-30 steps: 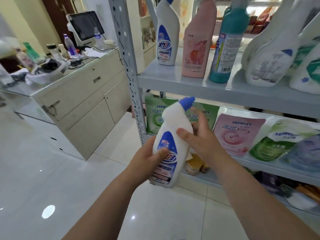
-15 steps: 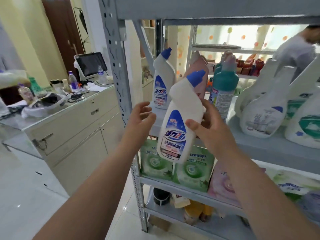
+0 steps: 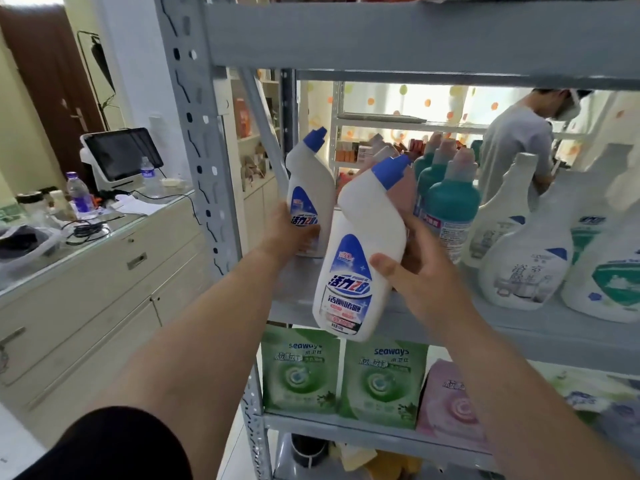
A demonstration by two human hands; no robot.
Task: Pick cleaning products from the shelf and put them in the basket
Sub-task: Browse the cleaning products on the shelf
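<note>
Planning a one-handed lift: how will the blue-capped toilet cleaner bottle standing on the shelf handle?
Likely rigid: the toilet cleaner bottle shows no dent under the left hand. Tall, narrow, bent-necked, so probably tippy. Glossy plastic may slip.

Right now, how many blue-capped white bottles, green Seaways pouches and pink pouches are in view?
Blue-capped white bottles: 2 (held bottle, shelf bottle)
Green Seaways pouches: 2
Pink pouch: 1
Total: 5
</note>
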